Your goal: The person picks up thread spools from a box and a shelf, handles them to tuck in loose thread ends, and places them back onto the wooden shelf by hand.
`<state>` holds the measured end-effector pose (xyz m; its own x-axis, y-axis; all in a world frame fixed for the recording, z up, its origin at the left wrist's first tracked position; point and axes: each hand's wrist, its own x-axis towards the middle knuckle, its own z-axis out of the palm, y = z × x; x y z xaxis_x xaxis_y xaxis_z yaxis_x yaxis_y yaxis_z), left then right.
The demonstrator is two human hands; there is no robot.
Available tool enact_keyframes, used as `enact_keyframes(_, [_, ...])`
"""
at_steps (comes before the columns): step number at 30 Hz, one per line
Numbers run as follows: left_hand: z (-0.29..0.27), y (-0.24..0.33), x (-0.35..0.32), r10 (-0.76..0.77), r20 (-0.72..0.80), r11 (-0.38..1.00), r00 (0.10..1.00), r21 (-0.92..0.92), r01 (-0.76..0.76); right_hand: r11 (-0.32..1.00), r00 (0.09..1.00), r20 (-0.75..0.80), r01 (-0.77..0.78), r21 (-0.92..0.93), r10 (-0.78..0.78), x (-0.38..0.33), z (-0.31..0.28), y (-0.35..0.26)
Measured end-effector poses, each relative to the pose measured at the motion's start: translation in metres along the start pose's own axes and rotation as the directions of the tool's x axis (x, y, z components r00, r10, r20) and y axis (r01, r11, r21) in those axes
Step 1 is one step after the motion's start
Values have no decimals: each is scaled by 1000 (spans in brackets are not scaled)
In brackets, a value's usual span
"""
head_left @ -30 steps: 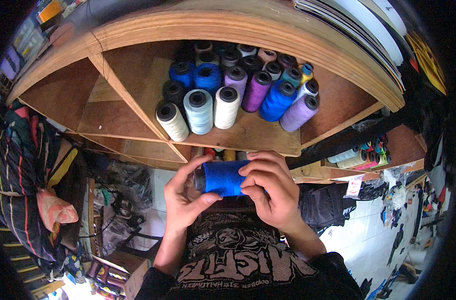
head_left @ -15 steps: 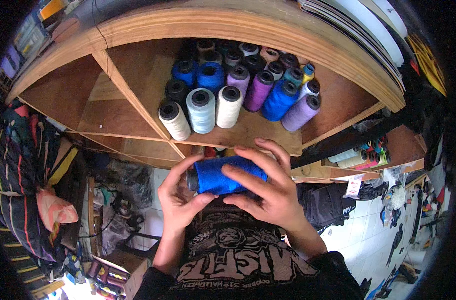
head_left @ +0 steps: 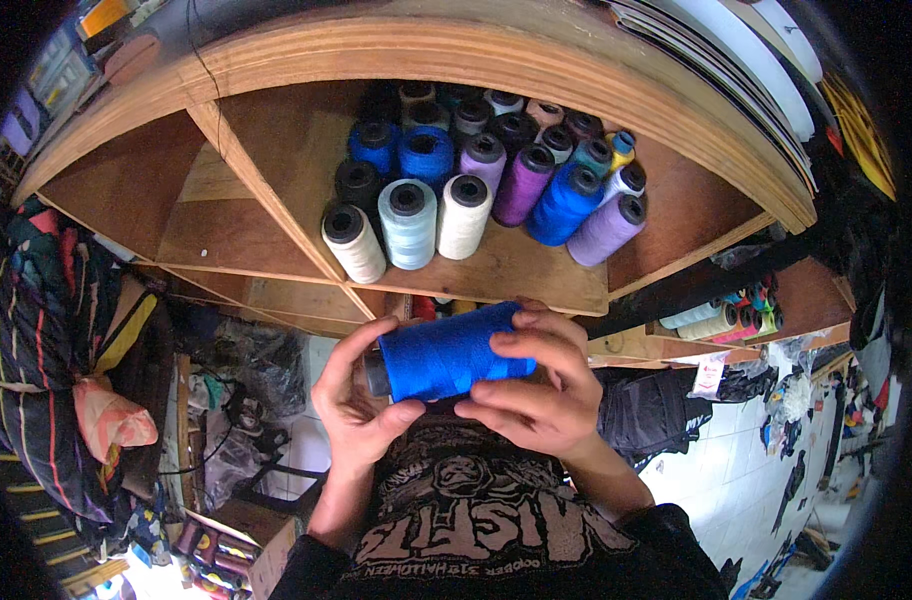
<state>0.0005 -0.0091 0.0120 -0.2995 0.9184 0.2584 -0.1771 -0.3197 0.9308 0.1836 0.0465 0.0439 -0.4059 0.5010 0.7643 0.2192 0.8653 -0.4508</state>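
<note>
A blue thread spool lies on its side between my two hands, in front of my chest and just below the shelf. My left hand grips its left end, where a dark core pokes out, with the thumb below and the fingers above. The right hand closes round the right end, fingers bent over the thread. Just beyond, on the wooden shelf, stand several thread spools. At the front are a cream spool, a light blue spool, another cream spool and a lilac spool.
A wooden divider splits the shelf on the left. Striped cloth hangs at the far left, above a cardboard box. More spools sit on a lower shelf at right. White floor tiles show below.
The right fingers have curled from spread out to bent round the spool's right end. The spool's blue side now shows more fully, and its right end is tilted slightly upward.
</note>
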Motion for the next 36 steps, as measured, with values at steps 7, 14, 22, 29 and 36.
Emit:
enact_keyframes(7, [3,3,-1,15,-37,1000,999,1,-15,987,988,120,-76,-145,93,17,-1,-8])
enact_keyframes(14, [6,2,-1,19,-60,999,998,-32,-21,995,995,-3,95,-43,-95,-3,7,-1])
enact_keyframes(22, [7,-1,0,11,-112,998,994,-57,-17,991,990,-27,136,-9,-136,-2,11,6])
enact_keyframes(29, [6,-1,-2,-6,-95,998,995,-62,0,984,984,35,-175,40,173,13,-2,-12])
enact_keyframes(36, [5,-9,-3,-16,-93,998,996,-62,10,989,995,68,-62,-137,72,4,7,-1])
